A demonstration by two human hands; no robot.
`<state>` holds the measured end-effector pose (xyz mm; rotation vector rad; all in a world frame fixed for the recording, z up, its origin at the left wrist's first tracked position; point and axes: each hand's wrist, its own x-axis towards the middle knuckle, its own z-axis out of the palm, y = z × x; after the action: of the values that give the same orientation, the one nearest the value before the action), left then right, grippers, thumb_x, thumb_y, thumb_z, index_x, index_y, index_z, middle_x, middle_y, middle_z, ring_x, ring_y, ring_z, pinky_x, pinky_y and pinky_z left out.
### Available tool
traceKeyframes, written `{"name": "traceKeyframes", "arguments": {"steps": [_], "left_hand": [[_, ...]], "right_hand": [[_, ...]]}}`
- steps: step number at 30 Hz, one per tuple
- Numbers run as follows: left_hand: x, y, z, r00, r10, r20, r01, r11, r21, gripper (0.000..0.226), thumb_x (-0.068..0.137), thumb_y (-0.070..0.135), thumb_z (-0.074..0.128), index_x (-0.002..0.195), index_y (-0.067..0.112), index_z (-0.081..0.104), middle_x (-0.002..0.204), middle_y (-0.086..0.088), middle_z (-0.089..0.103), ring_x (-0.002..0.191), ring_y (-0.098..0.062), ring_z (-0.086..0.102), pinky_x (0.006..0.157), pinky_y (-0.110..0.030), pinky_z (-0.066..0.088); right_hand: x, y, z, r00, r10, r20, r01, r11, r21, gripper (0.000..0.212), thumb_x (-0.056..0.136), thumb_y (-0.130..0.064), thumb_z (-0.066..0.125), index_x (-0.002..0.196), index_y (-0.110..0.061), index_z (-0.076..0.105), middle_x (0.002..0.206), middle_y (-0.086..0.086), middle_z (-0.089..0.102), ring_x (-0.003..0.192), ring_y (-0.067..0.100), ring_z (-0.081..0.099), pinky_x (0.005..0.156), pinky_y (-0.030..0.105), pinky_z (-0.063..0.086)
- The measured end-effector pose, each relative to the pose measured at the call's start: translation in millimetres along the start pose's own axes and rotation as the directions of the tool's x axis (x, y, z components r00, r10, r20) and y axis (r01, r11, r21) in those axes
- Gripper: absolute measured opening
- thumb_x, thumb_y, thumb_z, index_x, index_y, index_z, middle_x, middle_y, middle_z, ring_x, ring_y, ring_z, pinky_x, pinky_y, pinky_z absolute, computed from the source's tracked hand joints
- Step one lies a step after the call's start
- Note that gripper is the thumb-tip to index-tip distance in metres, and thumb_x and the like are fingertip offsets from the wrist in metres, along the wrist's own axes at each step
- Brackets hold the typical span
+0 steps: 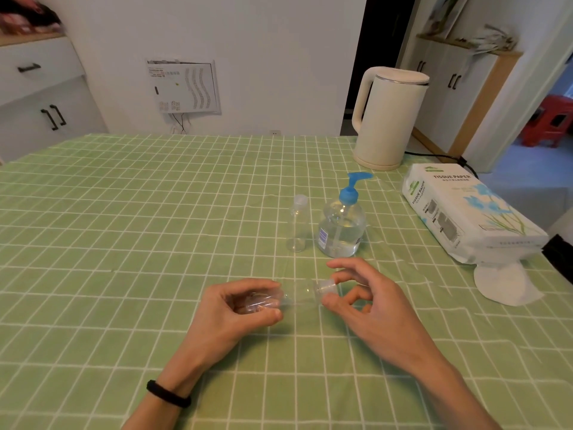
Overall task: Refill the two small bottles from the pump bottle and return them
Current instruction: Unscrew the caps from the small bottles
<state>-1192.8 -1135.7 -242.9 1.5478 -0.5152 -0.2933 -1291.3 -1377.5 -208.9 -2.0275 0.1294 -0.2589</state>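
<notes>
Here the held bottle (pixel 297 297) lies on its side low over the table (pixel 124 212), its long axis running left to right across the person's front. Its base sits inside the left hand (pixel 238 305), whose fingers and thumb are curled round the clear body. Its neck points toward the right hand (pixel 366 302), which pinches the cap (pixel 325 288) between thumb and fingertips. So the twist, as I judge it, turns about that sideways axis, with the right hand working the cap end and the left only bracing. Whether the cap is already loose I cannot tell. Beyond the hands, the standing bottle (pixel 297 225) is upright and capped, just to the left of the pump bottle (pixel 341 228); the right hand is nearer to both. By count: two small bottles, one pump bottle, one kettle (pixel 387 119), one pack of tissues (pixel 465 212).
</notes>
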Motion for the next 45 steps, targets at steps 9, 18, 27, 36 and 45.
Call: {"name": "traceKeyframes", "arguments": {"steps": [9,18,27,36,45], "left_hand": [[-0.4,-2.5,-0.7,1.0,0.012,0.01,-0.013,0.999,0.033,0.044,0.069,0.024,0.098,0.111,0.028,0.083,0.109,-0.001,0.084,0.097,-0.017,0.081,0.083,-0.017,0.061],[0.1,-8.0,-1.8,0.999,0.011,-0.037,-0.013,0.998,-0.056,0.049,0.082,0.022,0.088,0.128,0.032,0.074,0.129,0.0,0.077,0.115,-0.023,0.077,0.098,-0.033,0.062],[12.2,-9.3,-19.5,0.988,-0.008,-0.156,-0.008,0.995,-0.104,0.045,0.089,0.017,0.064,0.134,0.018,0.064,0.141,0.004,0.069,0.132,-0.017,0.065,0.113,-0.051,0.05],[26.8,-7.9,-49.0,0.945,0.058,-0.322,-0.032,0.996,0.087,0.05,0.075,0.021,0.08,0.123,0.027,0.068,0.127,0.007,0.077,0.12,-0.007,0.072,0.108,-0.031,0.054],[41.0,-17.8,-62.4,0.953,-0.058,-0.297,0.115,0.977,0.179,0.049,0.089,-0.001,0.076,0.129,0.02,0.06,0.131,0.0,0.073,0.121,-0.01,0.071,0.114,-0.045,0.051]], "right_hand": [[-2.1,-3.6,-1.5,1.0,-0.001,-0.01,0.001,1.0,0.004,0.035,0.078,-0.062,0.074,0.112,-0.05,0.07,0.105,-0.027,0.07,0.071,0.005,0.07,0.067,0.012,0.052],[-1.6,3.0,-12.0,0.988,-0.011,-0.154,0.011,1.0,0.0,0.02,0.09,-0.032,0.077,0.103,-0.047,0.076,0.102,-0.026,0.073,0.082,0.003,0.072,0.068,0.021,0.058],[20.1,36.5,-54.0,0.926,0.053,-0.373,-0.196,0.914,-0.356,0.028,0.096,-0.034,0.071,0.123,-0.039,0.073,0.103,-0.023,0.072,0.077,-0.003,0.066,0.07,0.024,0.056],[34.1,54.8,-67.9,0.92,0.082,-0.383,-0.302,0.769,-0.563,0.025,0.093,-0.033,0.076,0.118,-0.032,0.071,0.103,-0.015,0.071,0.084,0.008,0.067,0.077,0.039,0.06],[34.1,62.5,-68.0,0.914,0.142,-0.381,-0.345,0.767,-0.541,0.032,0.093,-0.031,0.076,0.124,-0.032,0.069,0.097,-0.018,0.067,0.081,0.007,0.066,0.077,0.041,0.06]]}}
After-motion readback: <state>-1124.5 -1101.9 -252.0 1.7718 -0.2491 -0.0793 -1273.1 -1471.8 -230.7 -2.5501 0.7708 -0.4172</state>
